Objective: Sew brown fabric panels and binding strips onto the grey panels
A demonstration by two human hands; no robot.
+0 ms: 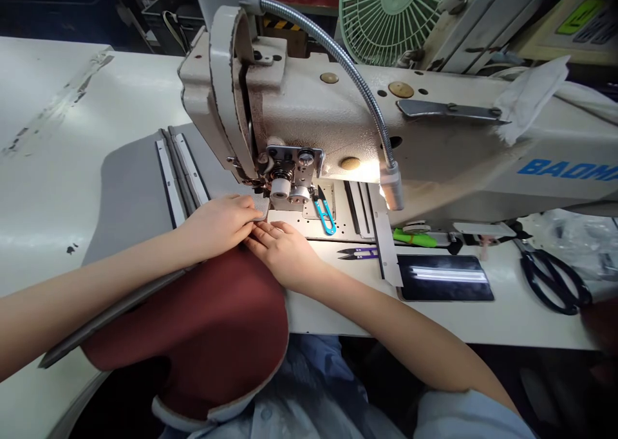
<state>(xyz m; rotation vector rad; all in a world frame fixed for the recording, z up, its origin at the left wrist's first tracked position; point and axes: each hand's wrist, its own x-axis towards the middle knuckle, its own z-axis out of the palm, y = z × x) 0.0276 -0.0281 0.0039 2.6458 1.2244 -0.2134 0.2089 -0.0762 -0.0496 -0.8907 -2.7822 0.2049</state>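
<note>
A dark red padded fabric piece point(212, 323) with a grey edge lies on the table and hangs off the front edge toward me. My left hand point(219, 223) rests flat on its far edge, fingertips pressing the grey edge strip point(261, 206) by the presser foot point(284, 191) of the sewing machine point(338, 117). My right hand point(282, 249) lies flat beside it, fingers stretched toward the left hand's fingertips. Both hands press the fabric down; neither grips anything.
Blue thread snips point(324, 212) and purple snips point(360, 253) lie right of the needle. A green marker point(412, 238), a black phone point(444, 278) and large black scissors point(553, 281) lie further right. A grey sheet point(135, 194) lies left. A gooseneck lamp point(393, 181) shines down.
</note>
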